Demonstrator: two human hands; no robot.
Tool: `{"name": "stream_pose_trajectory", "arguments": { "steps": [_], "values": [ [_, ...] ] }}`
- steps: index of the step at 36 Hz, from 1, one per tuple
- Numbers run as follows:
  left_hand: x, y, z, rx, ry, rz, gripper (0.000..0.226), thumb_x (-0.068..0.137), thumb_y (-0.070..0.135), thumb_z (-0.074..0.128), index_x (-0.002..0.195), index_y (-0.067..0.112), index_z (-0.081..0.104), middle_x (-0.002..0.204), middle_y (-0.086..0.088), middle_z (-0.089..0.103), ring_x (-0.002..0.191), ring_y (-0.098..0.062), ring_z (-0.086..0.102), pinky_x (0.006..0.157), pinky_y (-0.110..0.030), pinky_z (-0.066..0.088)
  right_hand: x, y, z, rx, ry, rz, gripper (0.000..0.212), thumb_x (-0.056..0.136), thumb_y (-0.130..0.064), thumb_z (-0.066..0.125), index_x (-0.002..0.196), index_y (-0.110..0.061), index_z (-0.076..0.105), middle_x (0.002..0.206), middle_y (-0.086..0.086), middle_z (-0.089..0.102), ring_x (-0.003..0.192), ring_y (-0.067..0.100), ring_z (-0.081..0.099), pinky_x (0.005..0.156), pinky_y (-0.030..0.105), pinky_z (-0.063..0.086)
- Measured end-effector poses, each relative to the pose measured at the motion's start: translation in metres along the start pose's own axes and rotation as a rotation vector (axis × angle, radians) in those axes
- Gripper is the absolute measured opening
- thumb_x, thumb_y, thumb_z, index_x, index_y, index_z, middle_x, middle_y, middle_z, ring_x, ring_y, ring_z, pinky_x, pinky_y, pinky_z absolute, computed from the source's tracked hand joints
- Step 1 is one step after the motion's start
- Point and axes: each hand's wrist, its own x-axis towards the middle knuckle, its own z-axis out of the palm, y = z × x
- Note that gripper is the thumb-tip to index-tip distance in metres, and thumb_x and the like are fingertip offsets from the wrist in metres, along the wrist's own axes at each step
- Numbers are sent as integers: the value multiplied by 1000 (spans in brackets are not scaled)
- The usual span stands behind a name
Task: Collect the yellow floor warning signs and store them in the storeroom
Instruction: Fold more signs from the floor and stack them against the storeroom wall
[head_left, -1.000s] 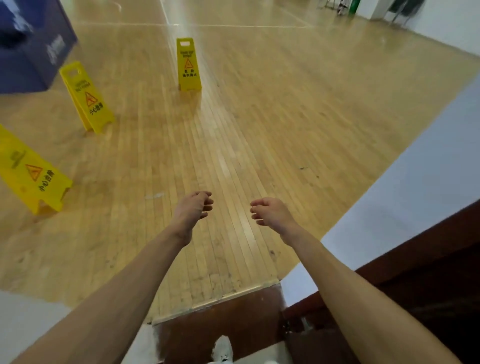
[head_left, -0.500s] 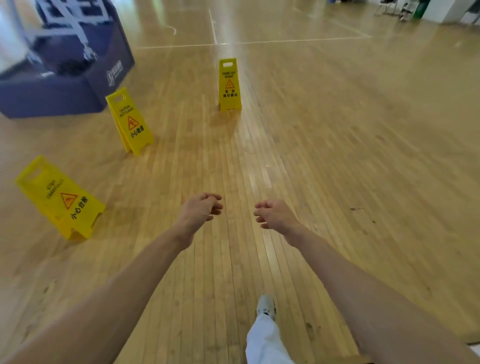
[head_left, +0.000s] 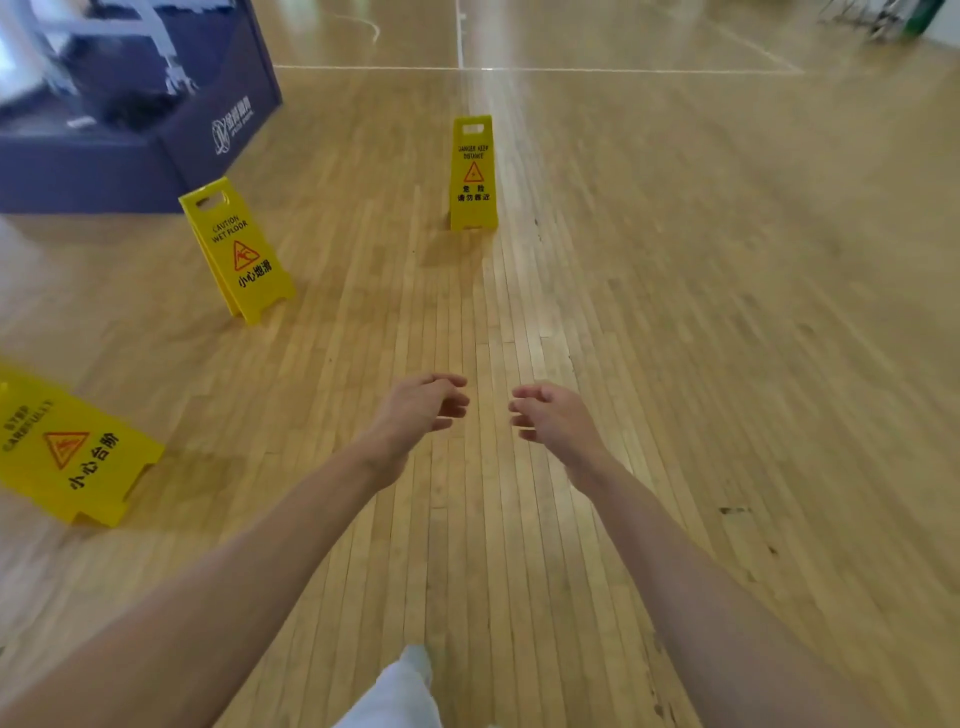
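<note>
Yellow signs (head_left: 236, 249) stand on wooden floor (head_left: 675, 312), hands empty

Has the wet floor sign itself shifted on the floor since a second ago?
No. The wet floor sign keeps its place beside the dark blue base, between the other two signs. Only the camera has advanced, so it looks nearer.

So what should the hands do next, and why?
Probably keep walking and reach the left hand toward a sign's top handle, perhaps the wet floor sign. Both it and the right hand are empty, and all three yellow signs are standing on the floor, out of reach.
</note>
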Motion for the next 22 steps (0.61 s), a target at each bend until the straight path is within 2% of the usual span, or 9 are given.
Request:
{"name": "stream_pose_trajectory", "arguments": {
  "steps": [10, 15, 22],
  "values": [
    [194, 20, -18, -24, 42, -13, 17, 93, 24, 44, 93, 30, 60, 96, 5, 66, 92, -10, 62, 70, -22, 45, 195, -35, 24, -89, -37, 26, 23, 94, -18, 53, 114, -12, 62, 108, 5, 67, 97, 19, 66, 85, 32, 56],
    [300, 50, -43, -41, 81, -98, 24, 94, 21, 42, 108, 18, 61, 98, 0, 65, 93, -15, 62, 73, -24, 48, 299, -80, 35, -125, -44, 70, 22, 94, -17, 51, 113, -14, 62, 107, 4, 66, 99, 20, 65, 87, 35, 55],
    [405, 95, -65, -20, 62, -93, 25, 94, 21, 41, 110, 17, 61, 101, -1, 65, 96, -17, 61, 87, -31, 50, 411, -132, 29, -152, -46, 62, 28, 94, -18, 51, 119, -12, 61, 111, 5, 65, 104, 20, 63, 94, 40, 53]
  ]
}}
